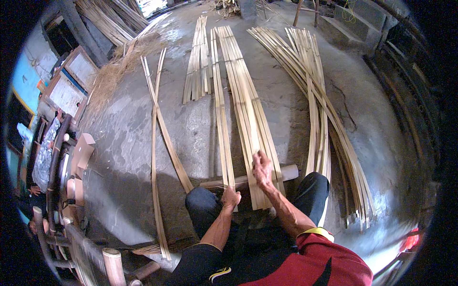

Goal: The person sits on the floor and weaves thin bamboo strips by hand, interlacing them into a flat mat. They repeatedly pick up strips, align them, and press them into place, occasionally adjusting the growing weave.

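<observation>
My left hand [231,198] is closed around the near ends of a narrow pair of long bamboo strips [222,124], between my knees. Just right of it and a little farther forward, my right hand [262,169] is closed on a pale, slightly blurred bamboo strip [251,117]. That strip lies along a wider row of bamboo strips [237,88] running away from me. Under the rows lies a round crosspiece [289,172], which props up their near part. The fingertips of my right hand are partly hidden.
More bamboo strips [196,66] lie ahead, with two crossed strips [154,124] to the left and a crossed bundle [329,112] to the right. Fibrous shavings [112,74] cover the far-left floor. Bamboo poles [113,267] and cardboard boxes [83,152] stand at the left edge.
</observation>
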The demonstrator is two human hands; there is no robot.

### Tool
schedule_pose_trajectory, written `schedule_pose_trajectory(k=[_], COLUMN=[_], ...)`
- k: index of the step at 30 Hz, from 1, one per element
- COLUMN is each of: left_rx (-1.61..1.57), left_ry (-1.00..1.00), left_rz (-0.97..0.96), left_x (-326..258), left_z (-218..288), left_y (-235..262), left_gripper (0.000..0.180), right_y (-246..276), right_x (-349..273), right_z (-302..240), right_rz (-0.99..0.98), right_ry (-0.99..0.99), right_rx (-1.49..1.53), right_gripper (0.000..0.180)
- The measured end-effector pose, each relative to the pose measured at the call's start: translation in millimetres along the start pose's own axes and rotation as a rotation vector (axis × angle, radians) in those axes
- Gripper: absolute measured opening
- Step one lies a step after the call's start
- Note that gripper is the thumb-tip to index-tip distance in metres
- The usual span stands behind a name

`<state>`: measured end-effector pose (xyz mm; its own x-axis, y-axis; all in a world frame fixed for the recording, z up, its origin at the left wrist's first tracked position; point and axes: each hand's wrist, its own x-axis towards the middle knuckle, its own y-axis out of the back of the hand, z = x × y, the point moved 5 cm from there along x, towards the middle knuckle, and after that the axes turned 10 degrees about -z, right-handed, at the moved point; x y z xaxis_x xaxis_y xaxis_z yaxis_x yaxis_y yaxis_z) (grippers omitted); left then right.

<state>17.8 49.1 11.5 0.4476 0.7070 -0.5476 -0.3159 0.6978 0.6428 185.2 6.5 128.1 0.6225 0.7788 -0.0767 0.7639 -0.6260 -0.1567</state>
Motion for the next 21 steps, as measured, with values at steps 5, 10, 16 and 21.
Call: schedule_pose_trajectory(k=[5, 10, 16, 21], left_rx=[0.048, 0.138, 0.143, 0.039], left_ry=[0.090, 0.099, 0.012, -0.103], left_rz=[0.104, 0.092, -0.110, -0.132], left_x=[-11, -3, 4, -2], left_z=[10, 7, 3, 11], left_y=[5, -8, -24, -25], left_gripper=[0.054, 0.071, 0.081, 0.074], right_y=[53, 95, 133, 160], right_x=[10, 7, 3, 1], right_z=[-43, -28, 47, 106], right_rz=[0.188, 0.138, 0.072, 0.240], right_ry=[0.159, 0.099, -0.119, -0.008], right_rx=[-0.242, -0.622, -0.693, -0.765], right_gripper=[0.016, 0.020, 0.025, 0.014])
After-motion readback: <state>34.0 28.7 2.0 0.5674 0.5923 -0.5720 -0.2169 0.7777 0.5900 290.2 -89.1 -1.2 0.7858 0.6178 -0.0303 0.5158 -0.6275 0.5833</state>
